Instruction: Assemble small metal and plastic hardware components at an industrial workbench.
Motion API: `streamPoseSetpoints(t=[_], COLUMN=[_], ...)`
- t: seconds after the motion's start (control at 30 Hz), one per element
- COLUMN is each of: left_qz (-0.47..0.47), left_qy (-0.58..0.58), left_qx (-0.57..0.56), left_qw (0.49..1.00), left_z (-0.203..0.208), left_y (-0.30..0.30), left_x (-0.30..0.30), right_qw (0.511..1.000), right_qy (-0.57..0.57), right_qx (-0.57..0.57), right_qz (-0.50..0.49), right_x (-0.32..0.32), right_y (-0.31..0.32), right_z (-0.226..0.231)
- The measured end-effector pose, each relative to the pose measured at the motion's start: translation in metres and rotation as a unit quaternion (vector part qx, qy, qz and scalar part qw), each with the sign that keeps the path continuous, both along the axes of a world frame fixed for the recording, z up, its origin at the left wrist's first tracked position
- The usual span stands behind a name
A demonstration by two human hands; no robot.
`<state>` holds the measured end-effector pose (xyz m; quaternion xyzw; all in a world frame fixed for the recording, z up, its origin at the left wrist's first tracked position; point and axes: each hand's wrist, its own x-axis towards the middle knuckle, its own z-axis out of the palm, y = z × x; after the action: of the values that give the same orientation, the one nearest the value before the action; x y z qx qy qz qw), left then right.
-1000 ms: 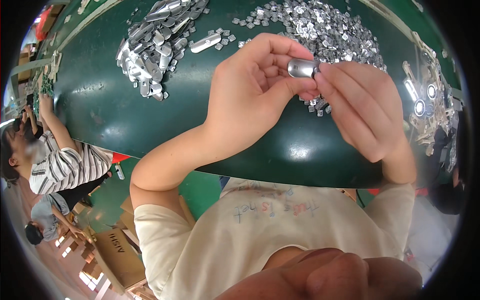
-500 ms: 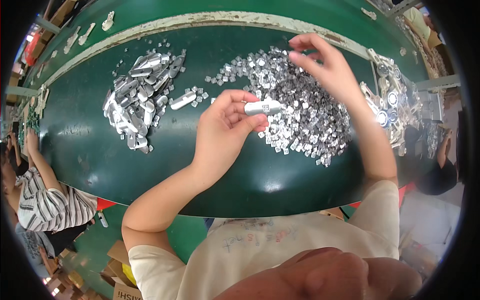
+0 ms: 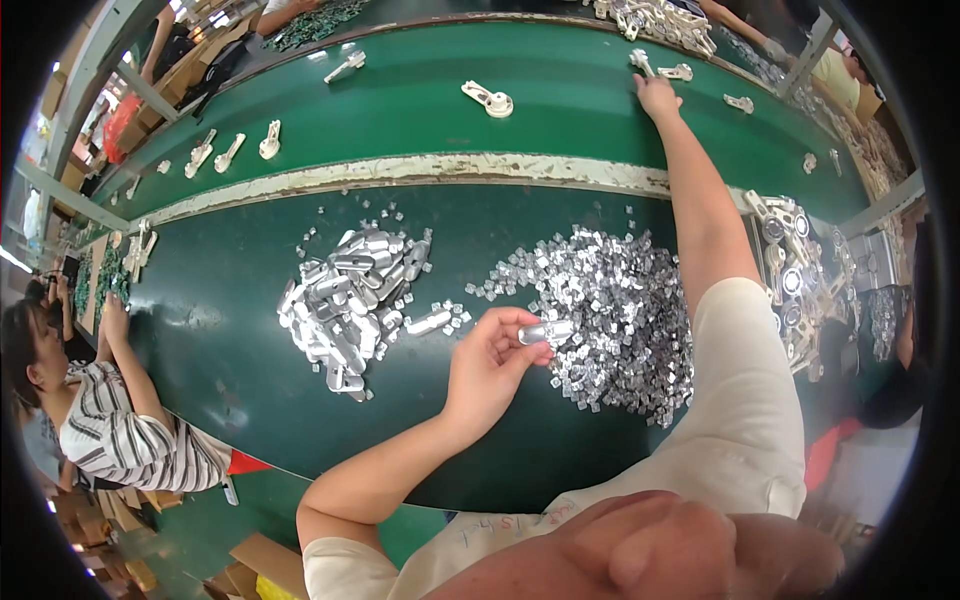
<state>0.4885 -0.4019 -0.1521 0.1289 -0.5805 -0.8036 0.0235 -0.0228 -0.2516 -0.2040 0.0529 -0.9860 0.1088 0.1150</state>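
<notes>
Left hand (image 3: 490, 365): fingers pinched on a small silver metal tube (image 3: 545, 332), held just above the green desk (image 3: 240, 300).
Right hand (image 3: 657, 97): stretched far forward, resting on the green conveyor belt (image 3: 420, 100) beside a white plastic part (image 3: 642, 60); its grasp is probably loose, though I cannot tell.
Left heap: longer silver tubes (image 3: 350, 295).
Right heap: small silver pieces (image 3: 610, 310), just beside the held tube.
Far left: a person in a striped shirt (image 3: 120, 440).

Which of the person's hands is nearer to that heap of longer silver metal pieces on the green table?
Left. The left hand sits just right of the heap of longer silver metal pieces, pinching a small silver metal cylinder. The right hand is stretched far across onto the conveyor belt.
</notes>
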Motion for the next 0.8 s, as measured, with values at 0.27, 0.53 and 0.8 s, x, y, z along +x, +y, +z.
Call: streamPoseSetpoints(t=[0.27,0.53,0.8], left_qz=[0.008,0.026,0.033], left_qy=[-0.017,0.035,0.057], left_qx=[-0.010,-0.004,-0.037], left_qw=[1.000,0.999,0.997], left_z=[-0.001,0.008,0.016], left_y=[-0.010,-0.009,0.005], left_x=[-0.003,-0.008,-0.002], right_qw=[0.945,0.987,0.715], right_qy=[0.040,0.088,-0.268], right_qx=[-0.182,-0.075,-0.624], right_qz=[0.268,0.107,0.166], right_x=[0.030,0.067,0.082], right_y=[0.018,-0.003,0.002], right_z=[0.068,0.034,0.022])
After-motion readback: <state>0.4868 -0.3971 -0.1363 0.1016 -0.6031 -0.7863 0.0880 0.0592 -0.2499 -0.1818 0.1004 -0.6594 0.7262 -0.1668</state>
